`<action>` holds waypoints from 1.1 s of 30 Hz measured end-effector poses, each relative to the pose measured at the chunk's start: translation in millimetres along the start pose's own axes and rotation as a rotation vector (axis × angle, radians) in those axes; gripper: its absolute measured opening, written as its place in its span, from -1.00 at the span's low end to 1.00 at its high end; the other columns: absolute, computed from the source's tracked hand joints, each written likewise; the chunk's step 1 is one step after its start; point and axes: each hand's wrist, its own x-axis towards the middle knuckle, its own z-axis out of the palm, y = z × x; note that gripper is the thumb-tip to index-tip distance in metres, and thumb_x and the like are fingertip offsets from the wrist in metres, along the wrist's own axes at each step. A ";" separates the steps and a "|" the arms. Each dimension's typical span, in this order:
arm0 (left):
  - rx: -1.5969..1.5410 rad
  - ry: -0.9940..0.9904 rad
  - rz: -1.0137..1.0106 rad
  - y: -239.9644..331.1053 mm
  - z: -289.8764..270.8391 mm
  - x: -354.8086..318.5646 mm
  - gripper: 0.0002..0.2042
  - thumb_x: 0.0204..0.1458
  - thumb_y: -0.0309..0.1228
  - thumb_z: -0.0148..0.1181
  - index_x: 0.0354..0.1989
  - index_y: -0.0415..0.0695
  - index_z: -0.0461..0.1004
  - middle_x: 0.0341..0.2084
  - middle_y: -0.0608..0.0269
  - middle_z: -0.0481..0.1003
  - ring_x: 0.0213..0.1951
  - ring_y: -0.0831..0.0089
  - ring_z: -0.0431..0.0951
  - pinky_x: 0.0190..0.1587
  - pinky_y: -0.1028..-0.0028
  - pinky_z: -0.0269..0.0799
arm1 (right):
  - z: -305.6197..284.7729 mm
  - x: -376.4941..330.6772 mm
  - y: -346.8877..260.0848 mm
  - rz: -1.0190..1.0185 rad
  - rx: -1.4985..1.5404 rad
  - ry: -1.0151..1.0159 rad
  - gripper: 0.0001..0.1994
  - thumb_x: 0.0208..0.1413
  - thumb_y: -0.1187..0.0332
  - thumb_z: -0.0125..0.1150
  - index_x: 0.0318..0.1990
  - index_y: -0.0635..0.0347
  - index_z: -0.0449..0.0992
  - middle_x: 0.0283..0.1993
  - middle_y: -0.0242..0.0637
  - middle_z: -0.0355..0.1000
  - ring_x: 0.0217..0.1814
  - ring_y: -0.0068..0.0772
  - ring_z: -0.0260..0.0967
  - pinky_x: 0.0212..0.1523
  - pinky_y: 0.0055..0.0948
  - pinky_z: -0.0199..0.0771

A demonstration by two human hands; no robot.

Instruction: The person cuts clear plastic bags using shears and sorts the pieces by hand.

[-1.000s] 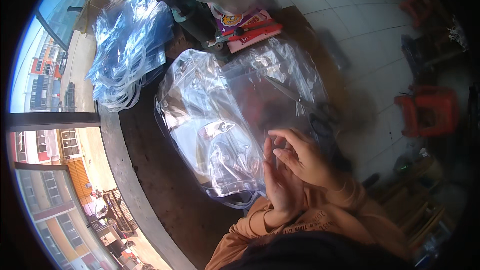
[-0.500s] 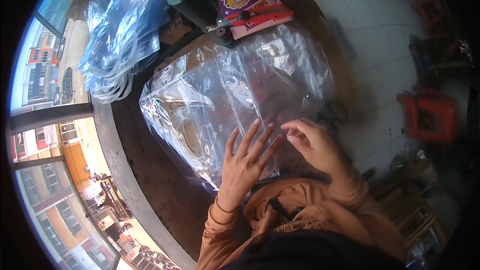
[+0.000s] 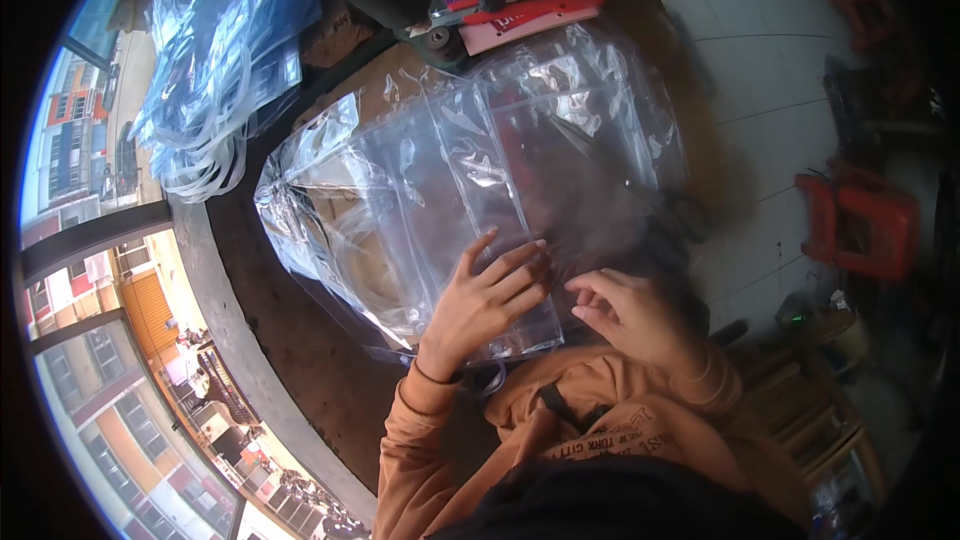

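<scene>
A large clear plastic bag (image 3: 430, 180) lies spread across the dark work surface in front of me. My left hand (image 3: 480, 300) rests flat on its near edge, fingers spread and pressing the plastic down. My right hand (image 3: 625, 310) hovers just to the right of it, fingers curled and apart, touching or just above the bag's near right part; I cannot tell whether it pinches the plastic. Both arms wear orange sleeves.
A heap of clear bags with white handles (image 3: 215, 60) lies at the far left. A pink booklet and a red tool (image 3: 520, 5) sit at the far edge. A grey ledge (image 3: 240, 360) borders the surface on the left. A red stool (image 3: 860, 225) stands on the tiled floor at right.
My hands were pressed together a second ago. They have come apart; the left hand has gone flat onto the bag and the bag has spread out wider.
</scene>
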 end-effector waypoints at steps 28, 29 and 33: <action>-0.009 0.664 0.098 26.5 -2.7 -8.8 -0.85 -0.49 -0.47 0.14 -0.66 0.03 0.34 -0.58 0.47 0.33 -0.40 0.53 0.42 -0.36 0.47 0.24 | 20.8 1.9 3.8 -0.008 0.431 0.068 -0.86 0.02 0.49 0.13 -0.26 0.34 0.43 -0.40 -0.27 0.41 -0.44 -0.53 0.39 -0.42 -0.58 0.39; -0.022 0.707 0.072 30.3 -4.2 -6.9 -0.85 -0.49 -0.49 0.14 -0.67 0.02 0.33 -0.56 0.46 0.35 -0.39 0.52 0.43 -0.35 0.46 0.24 | 16.4 1.2 2.2 0.058 0.541 0.054 -0.87 0.02 0.50 0.13 -0.27 0.35 0.44 -0.41 -0.31 0.41 -0.44 -0.59 0.38 -0.42 -0.62 0.38; -0.053 0.776 -0.028 37.4 -15.1 -1.9 -0.82 -0.47 -0.56 0.15 -0.69 -0.01 0.28 -0.50 0.44 0.41 -0.35 0.53 0.47 -0.32 0.45 0.22 | 2.0 1.2 -0.9 0.093 0.713 0.124 -0.91 0.05 0.49 0.13 -0.32 0.34 0.46 -0.45 -0.40 0.38 -0.48 -0.72 0.29 -0.46 -0.71 0.33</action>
